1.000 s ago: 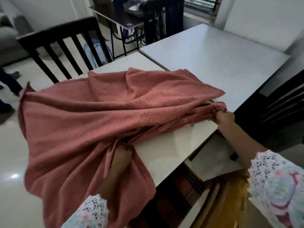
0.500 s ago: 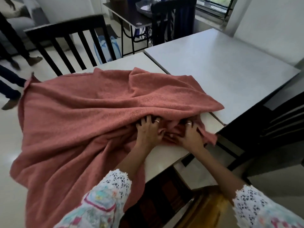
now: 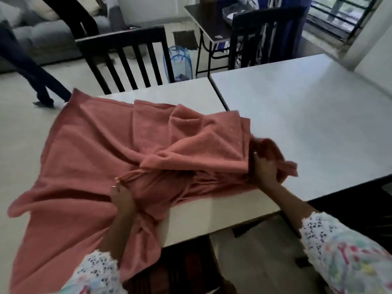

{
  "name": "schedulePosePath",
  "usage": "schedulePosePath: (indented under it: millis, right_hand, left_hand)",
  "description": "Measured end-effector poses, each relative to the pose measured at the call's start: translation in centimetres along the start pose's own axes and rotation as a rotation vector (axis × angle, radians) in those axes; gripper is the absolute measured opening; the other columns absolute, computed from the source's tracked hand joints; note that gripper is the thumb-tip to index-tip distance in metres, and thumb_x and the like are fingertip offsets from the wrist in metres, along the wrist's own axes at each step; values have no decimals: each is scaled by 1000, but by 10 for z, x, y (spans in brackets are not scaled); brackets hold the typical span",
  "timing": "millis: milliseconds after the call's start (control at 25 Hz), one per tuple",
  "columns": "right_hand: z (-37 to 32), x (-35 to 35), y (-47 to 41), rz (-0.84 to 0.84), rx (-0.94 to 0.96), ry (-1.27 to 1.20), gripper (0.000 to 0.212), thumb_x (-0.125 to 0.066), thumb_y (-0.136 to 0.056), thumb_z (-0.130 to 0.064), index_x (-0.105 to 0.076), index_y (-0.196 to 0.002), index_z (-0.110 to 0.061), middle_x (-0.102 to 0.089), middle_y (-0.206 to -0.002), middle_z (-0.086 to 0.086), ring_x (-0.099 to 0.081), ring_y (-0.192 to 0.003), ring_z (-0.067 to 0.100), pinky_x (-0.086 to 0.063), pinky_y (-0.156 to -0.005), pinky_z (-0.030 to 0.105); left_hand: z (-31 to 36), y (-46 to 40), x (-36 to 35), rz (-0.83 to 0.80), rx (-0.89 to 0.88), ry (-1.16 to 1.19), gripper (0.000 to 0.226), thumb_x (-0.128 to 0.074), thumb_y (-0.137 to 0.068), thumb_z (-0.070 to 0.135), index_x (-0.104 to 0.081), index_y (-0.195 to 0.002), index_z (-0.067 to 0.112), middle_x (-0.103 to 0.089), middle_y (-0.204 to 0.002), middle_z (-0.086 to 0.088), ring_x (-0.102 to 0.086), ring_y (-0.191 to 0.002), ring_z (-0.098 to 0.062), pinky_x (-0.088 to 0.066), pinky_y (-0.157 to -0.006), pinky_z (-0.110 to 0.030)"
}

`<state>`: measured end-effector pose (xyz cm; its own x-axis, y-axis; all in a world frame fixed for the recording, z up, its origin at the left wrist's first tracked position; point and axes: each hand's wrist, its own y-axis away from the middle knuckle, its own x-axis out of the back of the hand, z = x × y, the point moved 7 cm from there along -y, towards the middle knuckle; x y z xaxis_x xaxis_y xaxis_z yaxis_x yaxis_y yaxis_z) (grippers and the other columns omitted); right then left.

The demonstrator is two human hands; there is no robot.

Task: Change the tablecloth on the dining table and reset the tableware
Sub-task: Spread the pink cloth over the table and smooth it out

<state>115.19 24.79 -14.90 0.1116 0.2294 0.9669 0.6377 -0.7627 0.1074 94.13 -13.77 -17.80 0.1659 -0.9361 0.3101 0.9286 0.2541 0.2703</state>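
Note:
A salmon-pink tablecloth (image 3: 101,158) lies rumpled over the near left part of the white dining table (image 3: 222,215), its left side hanging off the edge toward the floor. My left hand (image 3: 122,195) grips a bunched fold of the cloth near the table's front edge. At the cloth's right end, my right hand (image 3: 264,168) grips a gathered bunch where the two table tops meet. A folded flap of cloth lies between my hands. No tableware shows.
A second white table top (image 3: 307,115) adjoins on the right. A black slatted chair (image 3: 127,60) stands at the far side, another chair (image 3: 265,32) by a dark side table (image 3: 210,24). A person's legs (image 3: 40,77) cross the floor at left. A blue mesh basket (image 3: 180,62) sits behind.
My hands were together at the cloth's middle; now they have spread apart, the left toward the front edge, the right to the cloth's right end. The cloth is more gathered.

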Motion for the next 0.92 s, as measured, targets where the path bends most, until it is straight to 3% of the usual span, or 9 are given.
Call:
schedulePosePath:
  millis: [120,240,320,400,520,600,720,880,920]
  right_hand:
    - [41,26,-43,-17,-41,261,51,-41,-95,-12,-28,-145,-13,-57,-119,26,-59,-105,39,-49,-86,43]
    - [28,28,-42,-570,59,452,46,-64,-84,-26,-42,-125,-21,-55,-128,14,-56,-113,31,-47,-94,37]
    - [-8,21,-33,-705,105,346,55,-71,-80,-30,-50,-127,-11,-57,-127,10,-58,-112,29,-47,-91,31]
    - [-46,27,-47,-439,133,57,62,-66,-82,-42,-47,-128,-5,-54,-130,15,-53,-115,34,-43,-94,33]
    - [-48,4,-52,-219,62,-133,96,-70,-77,-45,-19,-143,3,-40,-139,25,-43,-125,39,-36,-104,43]
    - [-44,-29,-48,-338,91,-79,70,-67,-80,-29,-35,-134,-1,-47,-133,24,-49,-119,38,-41,-99,42]
    - [-48,-4,-72,-84,139,-228,32,-49,-83,-6,-53,-115,-5,-57,-115,23,-56,-103,39,-43,-89,42]
    - [-37,86,-109,382,118,-464,39,-45,-74,9,-56,-111,1,-47,-110,26,-56,-89,45,-44,-83,50]
    - [-27,101,-114,423,179,-464,36,-44,-74,11,-56,-106,3,-46,-109,27,-56,-85,46,-45,-79,50]
  left_hand:
    - [4,-20,42,44,-103,-247,43,-34,-102,26,-56,-104,-11,-57,-103,-33,-53,-99,-42,-37,-82,-39]
    - [17,12,4,-372,-373,-624,47,-29,-96,25,-55,-123,-4,-58,-104,-37,-56,-98,-45,-41,-88,-40]
    - [22,46,-30,-527,-344,-652,52,-38,-92,49,-65,-107,7,-65,-95,-20,-62,-95,-33,-45,-80,-30]
    - [33,63,-50,-488,-342,-599,57,-60,-78,61,-56,-109,13,-60,-97,-1,-58,-93,-17,-47,-83,-31]
    - [40,55,-61,-389,-306,-624,56,-75,-73,43,-54,-110,7,-63,-100,-12,-61,-95,-28,-48,-85,-39]
    - [53,46,-59,-313,-364,-679,28,-68,-82,24,-60,-88,-2,-66,-91,-24,-62,-88,-37,-46,-77,-40]
    - [98,36,-52,-164,-485,-537,22,-58,-88,14,-64,-82,-6,-63,-94,-26,-59,-95,-36,-44,-84,-34]
    - [126,28,-61,-470,-510,-232,27,-46,-97,18,-70,-85,20,-72,-76,14,-66,-77,-1,-50,-67,-8]
    - [111,20,-57,-630,-324,-188,19,-54,-91,22,-73,-93,25,-71,-87,24,-64,-82,11,-49,-72,-5]
